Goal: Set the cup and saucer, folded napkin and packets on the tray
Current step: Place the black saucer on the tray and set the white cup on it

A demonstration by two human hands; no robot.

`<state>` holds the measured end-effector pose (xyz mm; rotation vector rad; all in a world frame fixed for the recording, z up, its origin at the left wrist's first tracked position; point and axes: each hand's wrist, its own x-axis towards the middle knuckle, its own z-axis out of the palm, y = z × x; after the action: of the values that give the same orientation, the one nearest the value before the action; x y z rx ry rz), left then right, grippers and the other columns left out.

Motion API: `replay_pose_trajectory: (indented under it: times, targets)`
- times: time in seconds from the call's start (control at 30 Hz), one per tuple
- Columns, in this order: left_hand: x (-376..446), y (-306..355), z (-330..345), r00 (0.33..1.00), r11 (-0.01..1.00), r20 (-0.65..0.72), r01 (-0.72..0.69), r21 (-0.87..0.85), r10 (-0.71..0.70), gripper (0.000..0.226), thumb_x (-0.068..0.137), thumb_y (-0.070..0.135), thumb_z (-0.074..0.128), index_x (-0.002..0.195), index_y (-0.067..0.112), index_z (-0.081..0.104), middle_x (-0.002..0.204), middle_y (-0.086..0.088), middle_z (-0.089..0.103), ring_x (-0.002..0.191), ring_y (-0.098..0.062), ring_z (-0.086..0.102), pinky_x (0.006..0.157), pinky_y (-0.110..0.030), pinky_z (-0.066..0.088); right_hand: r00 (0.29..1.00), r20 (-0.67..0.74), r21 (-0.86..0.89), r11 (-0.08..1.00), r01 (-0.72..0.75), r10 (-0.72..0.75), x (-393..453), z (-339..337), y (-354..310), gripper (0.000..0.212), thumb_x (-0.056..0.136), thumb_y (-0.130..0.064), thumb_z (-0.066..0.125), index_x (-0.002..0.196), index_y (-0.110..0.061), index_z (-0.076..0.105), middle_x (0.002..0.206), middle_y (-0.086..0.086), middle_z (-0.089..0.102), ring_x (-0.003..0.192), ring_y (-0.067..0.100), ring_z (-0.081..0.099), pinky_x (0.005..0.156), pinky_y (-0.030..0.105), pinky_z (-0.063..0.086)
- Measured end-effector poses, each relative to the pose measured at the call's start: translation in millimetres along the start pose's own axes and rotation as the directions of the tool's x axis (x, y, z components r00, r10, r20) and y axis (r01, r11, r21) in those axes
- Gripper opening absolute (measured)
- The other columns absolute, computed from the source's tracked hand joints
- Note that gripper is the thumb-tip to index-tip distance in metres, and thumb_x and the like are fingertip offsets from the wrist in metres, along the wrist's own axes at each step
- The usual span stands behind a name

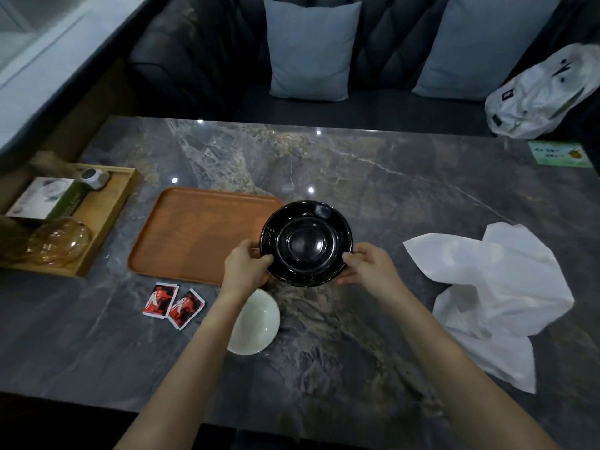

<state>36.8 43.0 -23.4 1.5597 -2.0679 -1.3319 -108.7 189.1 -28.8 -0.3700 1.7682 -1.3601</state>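
A glossy black saucer (pixel 306 243) is held above the table, overlapping the right edge of the bare orange tray (pixel 194 235). My left hand (pixel 248 264) grips its left rim and my right hand (pixel 367 266) grips its right rim. A white cup (pixel 256 323) stands on the table just under my left forearm, partly hidden by it. Two red packets (pixel 173 305) lie side by side left of the cup, in front of the tray. A white napkin (pixel 490 287) lies unfolded and crumpled on the table to the right.
A wooden box tray (pixel 107 216) at the left holds a tissue box (pixel 45 198), an amber glass dish (pixel 58 241) and a small grey object (pixel 94 177). A green card (pixel 558 154) lies at the far right. A white plastic bag (pixel 545 95) and cushions sit on the sofa behind.
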Motion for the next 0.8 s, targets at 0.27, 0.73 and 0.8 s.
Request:
replay_pose_trajectory:
  times: [0.27,0.73,0.8]
  targets:
    - [22,-10,-59,0.999,0.988,-0.001,-0.038,-0.149,0.039,0.028,0.075,0.006,0.070,0.102,0.005,0.063,0.086,-0.009,0.066,0.086,-0.030,0.065,0.086,-0.044,0.052,0.998,-0.016,0.013,0.998,0.058,-0.057,-3,50,-37,0.021,0.094,0.001,0.045,0.076,-0.004,0.054,0.063,0.007,0.063,0.043,0.007,0.063,0.044,0.018,0.052]
    - [76,-71,-162,0.997,0.925,0.027,0.072,-0.374,-0.066,0.027,0.080,-0.002,0.065,0.106,0.003,0.059,0.074,-0.003,0.061,0.049,-0.004,0.061,0.041,-0.009,0.045,0.996,0.042,0.043,0.996,0.078,-0.080,41,180,-43,0.022,0.093,0.004,0.045,0.077,-0.008,0.055,0.052,0.000,0.066,0.042,0.007,0.062,0.044,0.019,0.053]
    - [86,-82,-171,0.997,0.927,0.023,0.082,-0.367,-0.080,0.026,0.079,-0.003,0.066,0.103,0.004,0.059,0.073,-0.001,0.062,0.045,0.001,0.061,0.041,-0.009,0.046,0.998,0.039,0.047,0.997,0.055,-0.056,50,196,-37,0.017,0.093,0.003,0.045,0.081,-0.004,0.055,0.049,-0.001,0.067,0.042,0.007,0.063,0.044,0.018,0.053]
